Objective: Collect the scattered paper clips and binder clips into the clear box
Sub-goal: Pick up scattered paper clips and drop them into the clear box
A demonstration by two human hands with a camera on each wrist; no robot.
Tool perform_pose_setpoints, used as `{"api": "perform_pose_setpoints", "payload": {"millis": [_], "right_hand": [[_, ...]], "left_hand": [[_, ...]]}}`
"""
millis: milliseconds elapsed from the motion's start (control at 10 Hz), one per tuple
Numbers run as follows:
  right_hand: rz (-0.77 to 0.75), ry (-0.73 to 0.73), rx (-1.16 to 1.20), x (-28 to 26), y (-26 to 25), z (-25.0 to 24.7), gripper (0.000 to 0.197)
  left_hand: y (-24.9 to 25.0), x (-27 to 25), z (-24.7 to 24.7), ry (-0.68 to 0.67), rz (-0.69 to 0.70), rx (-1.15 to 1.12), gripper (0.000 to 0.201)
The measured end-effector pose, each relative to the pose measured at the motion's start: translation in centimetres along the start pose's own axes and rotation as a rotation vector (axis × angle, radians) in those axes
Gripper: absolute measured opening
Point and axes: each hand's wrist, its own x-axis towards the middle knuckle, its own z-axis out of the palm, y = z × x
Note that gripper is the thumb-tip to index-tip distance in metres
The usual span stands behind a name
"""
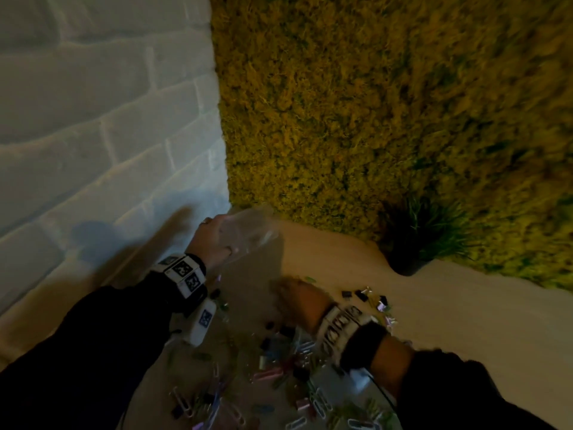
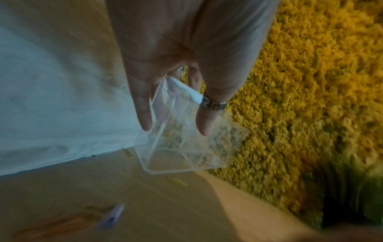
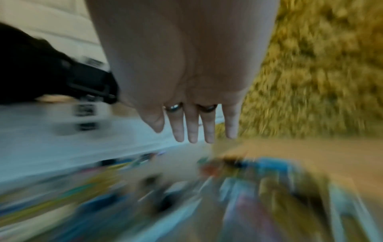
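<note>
Left hand [image 2: 165, 68] grips the clear box [image 2: 186, 144], thumb and fingers clamped on its thin rigid walls; the box is held tilted above the beige table [image 1: 341, 256], near the corner of white brick wall [image 1: 93, 119] and moss panel [image 1: 372, 103]. Right hand [image 3: 186, 98] hangs flat, fingers straight, holding nothing, above scattered paper clips [image 1: 319, 405] and binder clips [image 1: 369, 297]. Bare tabletop lies beyond.

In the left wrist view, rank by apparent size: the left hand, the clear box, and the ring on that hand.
1. left hand, largest, though it sits nearest the camera, which inflates it.
2. clear box, held by the fingers.
3. ring, smallest by far.
</note>
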Motion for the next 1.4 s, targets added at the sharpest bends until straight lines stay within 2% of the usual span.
{"api": "perform_pose_setpoints", "payload": {"millis": [100, 300, 400, 500, 700, 900, 1000, 1100, 1200, 1300, 1400], "right_hand": [[-0.051, -0.013, -0.088, 4.1, -2.0, -3.4, 0.051], [-0.062, -0.098, -0.195, 9.8, -5.0, -4.5, 0.050], [-0.041, -0.113, -0.157, 10.4, -4.5, -3.6, 0.054], [-0.044, -0.092, -0.019, 9.9, -3.5, -2.6, 0.049], [-0.056, -0.118, -0.129, 4.3, 2.0, -0.6, 0.046], [-0.223, -0.088, -0.058, -1.2, 6.2, 2.7, 0.046], [-0.222, -0.100, -0.011, -3.6, 6.8, 2.3, 0.048], [-0.114, 0.054, 0.105, -5.7, 7.6, 1.6, 0.041], [-0.106, 0.123, 0.135, -7.9, 7.0, 1.3, 0.042], [-0.139, 0.092, -0.091, -9.4, 5.5, 1.4, 0.052], [-0.097, -0.005, -0.223, -9.2, 4.3, 1.7, 0.046]], "left_hand": [[0.3, 0.5, -0.7, 0.086, 0.001, -0.085, 0.065], [-0.2, 1.0, -2.1, 0.134, -0.038, -0.098, 0.064], [-0.7, 0.9, -2.1, 0.128, -0.039, -0.098, 0.063], [-1.3, 0.9, -1.3, 0.072, -0.055, -0.099, 0.064], [-0.8, 1.3, 2.3, -0.055, -0.004, -0.028, 0.068], [0.1, 0.9, 5.7, -0.141, -0.006, -0.030, 0.065], [0.4, -0.1, 5.8, -0.168, 0.004, -0.065, 0.069], [0.7, -2.2, 4.7, -0.137, 0.091, 0.064, 0.075], [1.4, -7.2, 4.2, 0.005, 0.293, 0.094, 0.048], [1.6, -13.0, 6.5, -0.334, 0.385, 0.079, 0.038], [0.8, -14.5, 9.5, -0.522, 0.345, 0.346, 0.058]]}}
